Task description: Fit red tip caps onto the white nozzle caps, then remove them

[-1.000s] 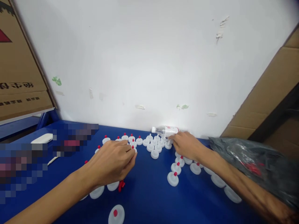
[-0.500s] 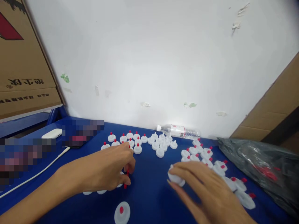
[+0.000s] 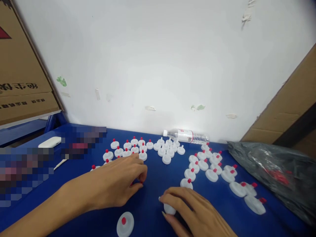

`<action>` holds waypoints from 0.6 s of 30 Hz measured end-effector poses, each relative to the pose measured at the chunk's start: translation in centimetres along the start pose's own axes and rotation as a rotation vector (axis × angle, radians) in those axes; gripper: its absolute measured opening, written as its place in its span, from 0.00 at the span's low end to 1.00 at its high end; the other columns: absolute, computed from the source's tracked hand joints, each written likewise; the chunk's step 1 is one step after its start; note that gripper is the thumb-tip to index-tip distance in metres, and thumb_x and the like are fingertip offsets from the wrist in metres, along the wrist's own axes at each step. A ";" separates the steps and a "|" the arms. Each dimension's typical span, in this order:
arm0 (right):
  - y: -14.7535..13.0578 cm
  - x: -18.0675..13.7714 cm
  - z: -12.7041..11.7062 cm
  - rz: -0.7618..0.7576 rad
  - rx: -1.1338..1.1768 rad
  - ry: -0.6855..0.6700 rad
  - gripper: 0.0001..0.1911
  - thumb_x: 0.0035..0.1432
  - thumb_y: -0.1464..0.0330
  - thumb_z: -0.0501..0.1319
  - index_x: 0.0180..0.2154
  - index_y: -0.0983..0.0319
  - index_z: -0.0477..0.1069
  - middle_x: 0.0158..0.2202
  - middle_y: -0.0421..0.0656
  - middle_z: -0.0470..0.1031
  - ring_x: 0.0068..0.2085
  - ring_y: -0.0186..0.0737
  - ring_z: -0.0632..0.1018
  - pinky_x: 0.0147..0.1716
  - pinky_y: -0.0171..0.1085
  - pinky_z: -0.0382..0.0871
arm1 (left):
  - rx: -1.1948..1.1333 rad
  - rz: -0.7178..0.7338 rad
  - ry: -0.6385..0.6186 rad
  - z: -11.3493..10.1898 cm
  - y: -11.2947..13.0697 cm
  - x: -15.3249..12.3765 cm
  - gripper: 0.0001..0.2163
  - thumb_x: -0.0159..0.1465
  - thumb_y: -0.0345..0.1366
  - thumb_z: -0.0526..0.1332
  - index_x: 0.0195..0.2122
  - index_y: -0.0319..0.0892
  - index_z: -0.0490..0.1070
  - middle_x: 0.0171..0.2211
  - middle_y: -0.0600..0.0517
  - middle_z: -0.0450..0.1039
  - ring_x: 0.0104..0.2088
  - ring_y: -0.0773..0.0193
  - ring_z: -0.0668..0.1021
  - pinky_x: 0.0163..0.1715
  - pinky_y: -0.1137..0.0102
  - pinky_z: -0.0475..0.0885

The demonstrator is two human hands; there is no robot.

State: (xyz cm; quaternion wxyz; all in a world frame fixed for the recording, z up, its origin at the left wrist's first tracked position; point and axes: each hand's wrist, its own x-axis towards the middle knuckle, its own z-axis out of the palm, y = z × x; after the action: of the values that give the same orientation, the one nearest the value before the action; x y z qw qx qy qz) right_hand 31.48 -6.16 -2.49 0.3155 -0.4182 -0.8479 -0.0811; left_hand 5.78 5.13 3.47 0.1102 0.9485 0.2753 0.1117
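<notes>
My left hand (image 3: 116,182) is bent, thumb and fingers closed on small red caps (image 3: 131,184), which my fingers mostly hide. In my right hand (image 3: 195,209) a white plastic nozzle lid (image 3: 170,209) is gripped between thumb and fingers, tilted, its bare spout pointing left. Behind my left hand stand several white lids with red tips (image 3: 143,156). Between the hands and farther back are several lids with bare spouts (image 3: 166,160). More red-tipped lids (image 3: 211,175) spread over the right side. One red-tipped lid (image 3: 127,225) lies nearest me.
A clear plastic bottle (image 3: 184,135) lies along the white wall (image 3: 158,59). At right, a dark plastic bag (image 3: 261,158) shows red pieces inside. Cardboard (image 3: 24,69) rises at left, near a white device (image 3: 50,142) on the blue table (image 3: 153,184).
My right hand has moved left and nearer me with the nozzle lid, uncovering red-tipped lids behind it. My left hand has shifted slightly right, its red caps now more hidden. The view has shifted slightly.
</notes>
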 end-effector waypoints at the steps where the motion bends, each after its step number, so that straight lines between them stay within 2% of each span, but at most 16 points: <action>1: 0.0 0.0 0.0 0.024 0.027 0.007 0.13 0.75 0.67 0.55 0.58 0.54 0.68 0.50 0.42 0.82 0.47 0.37 0.86 0.47 0.34 0.81 | -0.006 -0.009 -0.013 -0.1 0.4 0.2 0.08 0.67 0.27 0.64 0.40 0.49 0.74 0.38 0.56 0.76 0.39 0.62 0.78 0.38 0.68 0.69; 4: 0.2 -0.1 0.0 0.137 0.126 0.021 0.18 0.71 0.69 0.60 0.59 0.53 0.63 0.51 0.41 0.81 0.48 0.36 0.85 0.48 0.32 0.80 | -0.048 0.000 -0.057 -0.2 1.4 0.8 0.07 0.72 0.30 0.60 0.46 0.51 0.74 0.42 0.55 0.76 0.40 0.62 0.78 0.40 0.67 0.69; 8: 0.3 -0.5 0.1 0.257 0.207 0.010 0.24 0.66 0.70 0.66 0.58 0.49 0.62 0.49 0.35 0.82 0.45 0.35 0.86 0.48 0.31 0.80 | -0.103 0.120 -0.069 0.4 1.9 1.4 0.07 0.74 0.30 0.60 0.47 0.49 0.75 0.41 0.54 0.77 0.43 0.61 0.77 0.40 0.68 0.67; 12: 0.2 -0.5 0.2 0.281 0.191 0.064 0.19 0.70 0.65 0.63 0.59 0.49 0.63 0.52 0.36 0.81 0.48 0.37 0.85 0.51 0.34 0.80 | -0.129 0.193 0.000 1.0 1.7 1.6 0.07 0.74 0.30 0.62 0.50 0.47 0.76 0.41 0.53 0.77 0.44 0.61 0.75 0.40 0.68 0.67; 18: 0.0 -0.5 -0.1 0.304 0.202 0.083 0.12 0.74 0.62 0.59 0.57 0.49 0.65 0.51 0.36 0.82 0.48 0.37 0.85 0.51 0.34 0.80 | -0.211 0.260 0.018 1.2 1.6 1.9 0.07 0.75 0.30 0.62 0.48 0.46 0.79 0.41 0.52 0.78 0.43 0.62 0.75 0.40 0.70 0.69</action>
State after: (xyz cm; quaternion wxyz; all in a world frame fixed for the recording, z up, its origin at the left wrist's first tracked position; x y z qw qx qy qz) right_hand 31.72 -6.55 -2.70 0.3992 -0.5042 -0.7650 0.0357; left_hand 8.47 4.63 3.04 0.1912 0.9583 0.1381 0.1616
